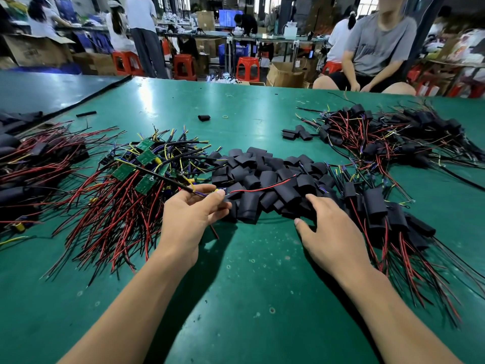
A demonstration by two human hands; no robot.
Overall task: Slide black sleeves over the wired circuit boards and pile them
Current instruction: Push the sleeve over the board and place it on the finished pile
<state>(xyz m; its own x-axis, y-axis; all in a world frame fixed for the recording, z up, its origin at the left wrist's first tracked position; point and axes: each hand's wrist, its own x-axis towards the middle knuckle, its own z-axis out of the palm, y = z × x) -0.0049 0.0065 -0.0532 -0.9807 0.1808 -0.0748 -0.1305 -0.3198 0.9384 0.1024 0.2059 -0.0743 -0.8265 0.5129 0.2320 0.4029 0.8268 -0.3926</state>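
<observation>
My left hand [193, 214] pinches a wired circuit board [223, 192] edge-on between thumb and fingers; its red and black wires [265, 187] trail right over a heap of empty black sleeves [265, 179]. My right hand [328, 229] reaches into the right edge of that heap with spread, slightly bent fingers; what its fingertips touch is hidden. Bare green boards with red, black and yellow wires [136, 177] lie piled at my left. Sleeved boards [378, 208] lie piled at my right.
The green table [249, 285] also carries a larger pile of sleeved boards [388, 135] at the back right and dark wired bundles [39, 158] at far left. Loose sleeves [204, 117] lie mid-table. A seated person [378, 48] faces me across the far edge.
</observation>
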